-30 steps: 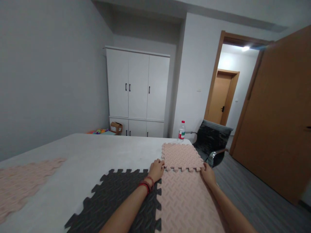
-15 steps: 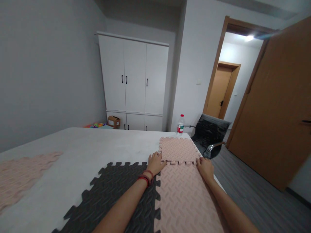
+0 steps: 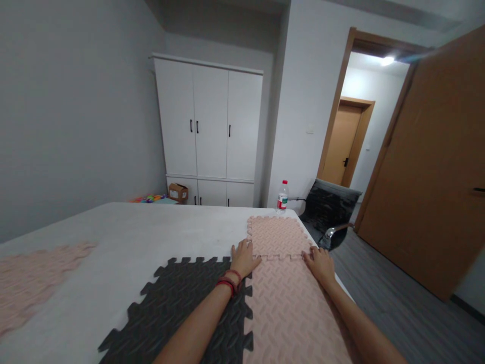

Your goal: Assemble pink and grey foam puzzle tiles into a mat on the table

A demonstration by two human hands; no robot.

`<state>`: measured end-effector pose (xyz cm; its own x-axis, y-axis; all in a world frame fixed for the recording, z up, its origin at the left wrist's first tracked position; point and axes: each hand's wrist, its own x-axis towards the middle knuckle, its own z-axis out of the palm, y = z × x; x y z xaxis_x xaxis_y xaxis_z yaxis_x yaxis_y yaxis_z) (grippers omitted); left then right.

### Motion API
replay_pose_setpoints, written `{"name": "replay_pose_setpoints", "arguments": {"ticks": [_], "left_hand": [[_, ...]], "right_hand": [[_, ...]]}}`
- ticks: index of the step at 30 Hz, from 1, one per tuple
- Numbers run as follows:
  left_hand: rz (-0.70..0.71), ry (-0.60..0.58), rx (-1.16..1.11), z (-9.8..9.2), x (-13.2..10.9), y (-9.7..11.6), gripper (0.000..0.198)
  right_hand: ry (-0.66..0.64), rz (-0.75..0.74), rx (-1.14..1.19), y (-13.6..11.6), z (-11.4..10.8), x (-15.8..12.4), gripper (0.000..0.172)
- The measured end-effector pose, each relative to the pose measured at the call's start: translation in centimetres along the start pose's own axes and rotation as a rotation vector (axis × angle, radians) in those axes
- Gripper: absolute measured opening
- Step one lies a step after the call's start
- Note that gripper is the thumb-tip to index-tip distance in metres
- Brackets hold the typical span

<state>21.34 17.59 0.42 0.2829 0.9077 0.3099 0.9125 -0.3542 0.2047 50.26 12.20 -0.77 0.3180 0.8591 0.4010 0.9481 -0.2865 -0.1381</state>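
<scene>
A far pink foam mat [image 3: 278, 235] and a near pink foam mat [image 3: 293, 308] lie edge to edge, their toothed sides meeting in a thin line. My left hand [image 3: 243, 259] rests flat at the left end of this seam, fingers apart, thumb on the near mat. At the seam's right end, my right hand [image 3: 320, 264] lies on the mats' edge with its thumb and fingers apart. A black foam mat [image 3: 193, 298] sits under my left forearm, beside the near pink mat. Red bands circle my left wrist.
Another pink foam mat [image 3: 34, 278] lies at the left of the white table [image 3: 151, 227]. A plastic bottle [image 3: 282, 197] stands at the far right corner. Beyond the right edge is a black chair [image 3: 329, 210]; a white cabinet [image 3: 212, 121] is at the back.
The dark gaps along the seam between the two pink mats have closed. My right thumb has shifted slightly left; my left hand stays at about the same place.
</scene>
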Motion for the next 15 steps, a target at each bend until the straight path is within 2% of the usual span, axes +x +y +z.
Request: {"name": "replay_pose_setpoints", "arguments": {"ticks": [5, 10, 13, 15], "left_hand": [[0.076, -0.056, 0.008, -0.1, 0.0, -0.1, 0.057], [0.363, -0.222, 0.01, -0.1, 0.7, 0.4, 0.05], [0.459, -0.279, 0.037, -0.3, 1.2, 1.0, 0.054], [0.495, -0.289, 0.063, -0.6, 1.3, 1.7, 0.055]], "right_hand": [[-0.045, 0.009, -0.012, -0.2, 0.5, 0.1, 0.051], [-0.185, -0.062, 0.005, -0.1, 1.5, 0.8, 0.049], [-0.323, -0.076, 0.022, 0.0, 2.2, 1.5, 0.058], [-0.389, -0.055, 0.024, -0.4, 2.5, 2.0, 0.073]]}}
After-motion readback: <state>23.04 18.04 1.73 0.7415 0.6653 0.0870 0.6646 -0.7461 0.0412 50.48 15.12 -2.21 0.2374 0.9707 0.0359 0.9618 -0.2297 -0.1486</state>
